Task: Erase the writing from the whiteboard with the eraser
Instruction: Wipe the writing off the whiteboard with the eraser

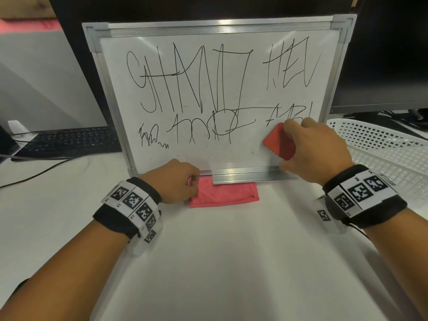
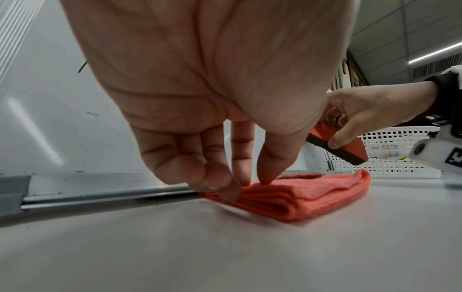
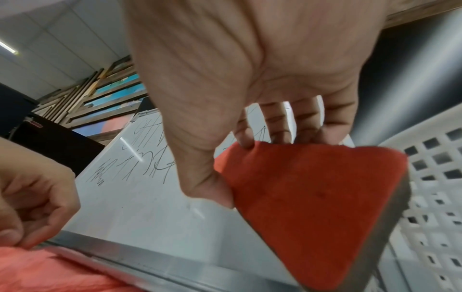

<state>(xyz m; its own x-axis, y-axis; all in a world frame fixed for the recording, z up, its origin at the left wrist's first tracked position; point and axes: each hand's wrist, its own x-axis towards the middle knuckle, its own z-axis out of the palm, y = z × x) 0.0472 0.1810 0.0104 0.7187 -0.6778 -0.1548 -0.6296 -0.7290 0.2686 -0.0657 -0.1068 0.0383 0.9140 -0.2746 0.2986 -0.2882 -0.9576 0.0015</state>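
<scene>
My right hand (image 1: 317, 147) pinches the eraser (image 1: 279, 142), thumb under, fingers over, at the whiteboard (image 1: 208, 154)'s 4 o'clock corner. Likely light, spongy; edges suit the grip. My left hand (image 1: 176, 179) pinches the pink cloth (image 1: 227, 193). Board leans upright; white table (image 1: 220, 262), basket (image 1: 382, 149) at 3 o'clock.

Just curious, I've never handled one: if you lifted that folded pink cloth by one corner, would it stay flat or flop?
Probably flop: the pink cloth lies in soft rounded folds, so the layers would likely fall open. It looks thin and light. Its ribbed weave suggests the left hand pinching its corner won't slip.
</scene>
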